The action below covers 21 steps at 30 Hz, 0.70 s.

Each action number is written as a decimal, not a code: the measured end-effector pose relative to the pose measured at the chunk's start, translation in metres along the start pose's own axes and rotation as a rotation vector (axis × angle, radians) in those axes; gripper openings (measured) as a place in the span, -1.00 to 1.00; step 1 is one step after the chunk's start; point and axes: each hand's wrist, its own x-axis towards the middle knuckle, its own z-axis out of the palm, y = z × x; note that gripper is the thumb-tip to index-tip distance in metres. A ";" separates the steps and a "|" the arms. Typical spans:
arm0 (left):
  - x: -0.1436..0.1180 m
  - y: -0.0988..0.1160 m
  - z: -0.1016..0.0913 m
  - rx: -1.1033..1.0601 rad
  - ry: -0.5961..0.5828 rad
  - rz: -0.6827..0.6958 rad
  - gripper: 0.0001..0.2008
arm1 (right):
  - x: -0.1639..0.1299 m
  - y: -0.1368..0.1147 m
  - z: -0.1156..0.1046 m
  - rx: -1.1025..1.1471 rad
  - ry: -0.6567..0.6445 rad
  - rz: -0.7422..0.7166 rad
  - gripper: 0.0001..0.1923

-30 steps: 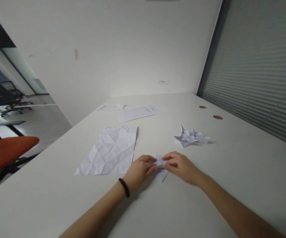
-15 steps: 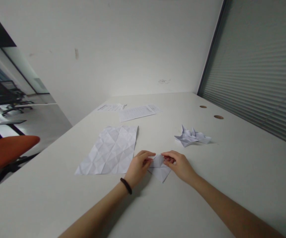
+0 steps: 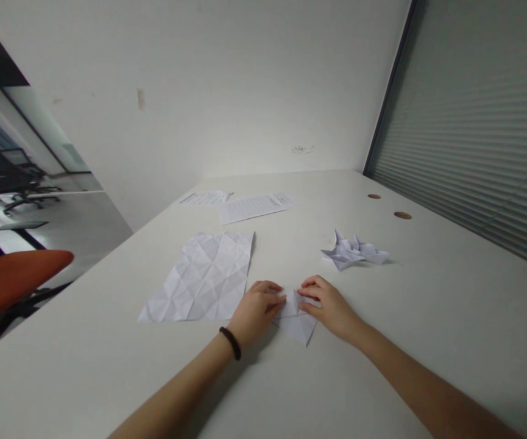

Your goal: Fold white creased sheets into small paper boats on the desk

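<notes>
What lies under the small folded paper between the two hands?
The folded paper lies on the bare white table. The left hand and right hand cover its upper edges, so anything beneath there is hidden.

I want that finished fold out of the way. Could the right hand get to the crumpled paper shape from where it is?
Probably yes. The right hand rests on the small fold, and bare table lies between it and the shape.

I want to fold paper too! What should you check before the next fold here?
1. Both hands on the small folded paper: ok, left hand and right hand touch it.
2. Paper lying on the table: ok.
3. Creased sheet not underneath: ok, it lies beside the left hand.
4. Crumpled paper shape out of the way: ok.
5. Edges lined up: cannot tell.
</notes>
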 end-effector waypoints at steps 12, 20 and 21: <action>0.000 0.002 -0.010 -0.027 0.011 0.105 -0.91 | -0.004 -0.009 -0.010 -0.024 0.066 -0.160 -0.84; -0.001 0.009 -0.015 0.072 -0.120 0.106 -0.89 | -0.007 -0.011 -0.023 -0.045 -0.122 -0.162 -0.79; -0.002 0.010 -0.015 0.072 -0.130 0.100 -0.88 | -0.008 -0.011 -0.026 -0.040 -0.147 -0.166 -0.81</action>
